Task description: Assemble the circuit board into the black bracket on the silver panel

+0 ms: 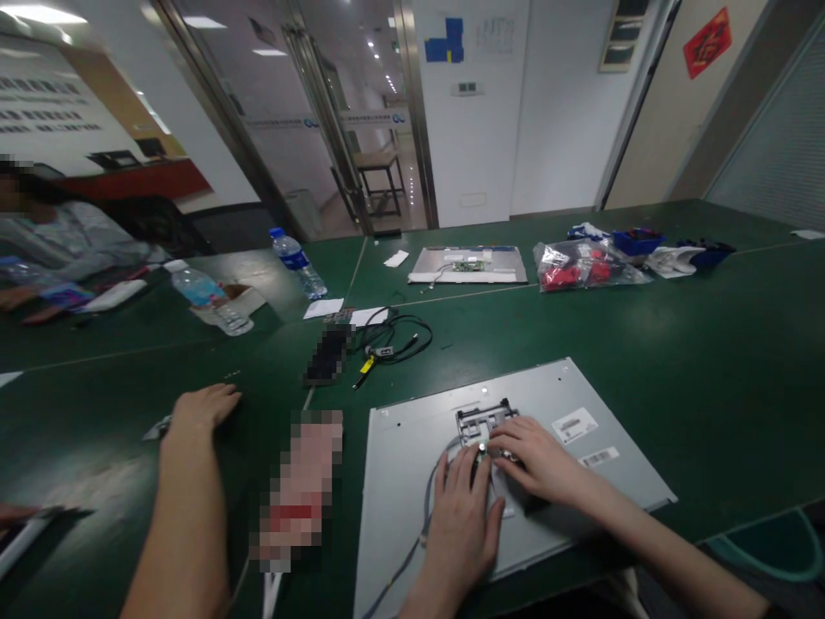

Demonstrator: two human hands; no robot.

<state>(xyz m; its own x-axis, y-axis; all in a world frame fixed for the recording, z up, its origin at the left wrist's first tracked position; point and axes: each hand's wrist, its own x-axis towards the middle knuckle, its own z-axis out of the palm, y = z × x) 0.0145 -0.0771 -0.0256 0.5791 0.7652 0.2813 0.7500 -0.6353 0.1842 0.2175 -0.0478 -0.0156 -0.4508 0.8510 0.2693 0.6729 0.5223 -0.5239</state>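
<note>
A silver flat display panel (400,464) lies back side up on the table, with a black metal bracket (486,414) near its middle. A grey cable (426,507) runs from the bracket area down the panel's left side. My left hand (464,507) rests on the panel just below the bracket, fingers stretched out and thumb apart. My right hand (538,456) is beside it, its fingers bent and drawn together over a small part at the bracket's lower edge. The fingers mostly hide that part. Two white labels (575,425) show to the right of my right hand.
Another person's arm (193,464) reaches in from the left. A pixelated phone (328,354), a coiled black cable (412,331) and water bottles (297,262) lie or stand beyond. A second panel (503,266) and a plastic bag with red items (586,265) are farther back on the green table (728,370).
</note>
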